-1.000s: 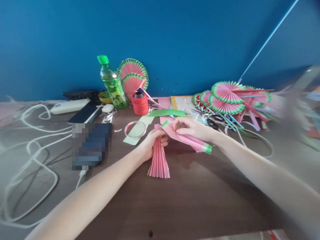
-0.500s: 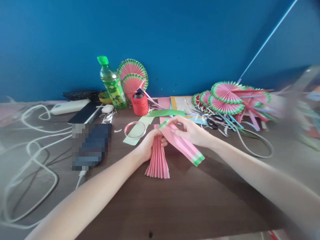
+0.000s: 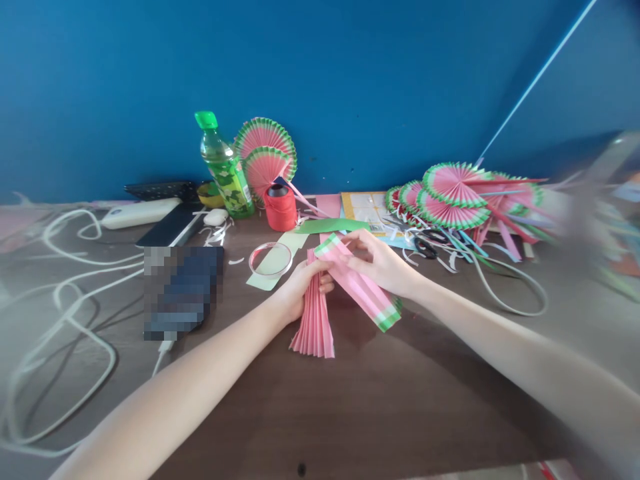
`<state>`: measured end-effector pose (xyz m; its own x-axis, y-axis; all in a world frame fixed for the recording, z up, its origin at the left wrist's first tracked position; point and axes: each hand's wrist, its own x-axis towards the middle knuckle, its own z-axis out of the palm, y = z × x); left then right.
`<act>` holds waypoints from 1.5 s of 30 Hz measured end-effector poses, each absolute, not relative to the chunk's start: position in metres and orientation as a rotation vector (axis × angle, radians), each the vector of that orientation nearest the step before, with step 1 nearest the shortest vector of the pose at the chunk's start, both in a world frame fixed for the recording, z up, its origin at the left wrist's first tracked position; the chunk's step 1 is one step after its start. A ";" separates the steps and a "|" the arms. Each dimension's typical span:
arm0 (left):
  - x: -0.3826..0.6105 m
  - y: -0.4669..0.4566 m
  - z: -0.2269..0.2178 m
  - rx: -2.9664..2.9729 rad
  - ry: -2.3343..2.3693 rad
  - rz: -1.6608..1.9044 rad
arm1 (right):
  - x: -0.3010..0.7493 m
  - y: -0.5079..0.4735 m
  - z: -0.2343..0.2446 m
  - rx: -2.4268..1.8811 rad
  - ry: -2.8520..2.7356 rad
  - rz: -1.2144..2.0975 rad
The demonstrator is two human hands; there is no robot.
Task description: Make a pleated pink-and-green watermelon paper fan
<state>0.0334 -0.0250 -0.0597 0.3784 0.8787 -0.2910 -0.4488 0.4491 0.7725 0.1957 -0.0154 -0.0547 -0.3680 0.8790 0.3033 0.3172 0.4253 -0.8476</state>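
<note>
My left hand [image 3: 300, 288] is closed around the upper part of a pink pleated paper [image 3: 314, 320] that fans out downward over the brown table [image 3: 380, 400]. My right hand [image 3: 383, 263] pinches a folded pink paper strip with green and white ends [image 3: 357, 282], holding it slanted with its top end against the top of the pleated paper. The two papers meet between my hands.
A green-capped bottle [image 3: 223, 167], two finished watermelon-pattern fans [image 3: 266, 157] and a red ribbon spool [image 3: 280, 207] stand at the back. More fans [image 3: 453, 197], scissors [image 3: 425, 245] and paper scraps lie right. A tape ring [image 3: 271, 259], a phone [image 3: 181, 288] and white cables [image 3: 65, 293] lie left.
My right hand has swung the folded strip's lower end down and leftward, bringing it steeper and closer to the pleated paper. My left hand has stayed nearly still.
</note>
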 end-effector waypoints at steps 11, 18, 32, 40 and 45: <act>0.034 -0.024 -0.064 0.690 0.733 0.924 | 0.196 -0.017 -0.054 -1.045 -1.845 0.822; 0.033 -0.025 -0.060 0.627 0.732 0.938 | 0.191 -0.020 -0.061 -1.011 -1.801 0.828; 0.029 -0.022 -0.063 0.634 0.536 0.908 | 0.188 -0.030 -0.061 -1.097 -1.871 0.643; 0.027 -0.021 -0.065 0.606 0.544 0.902 | 0.189 -0.033 -0.058 -1.105 -1.871 0.515; 0.028 -0.022 -0.066 0.672 0.578 0.904 | 0.187 -0.035 -0.055 -1.072 -1.912 0.586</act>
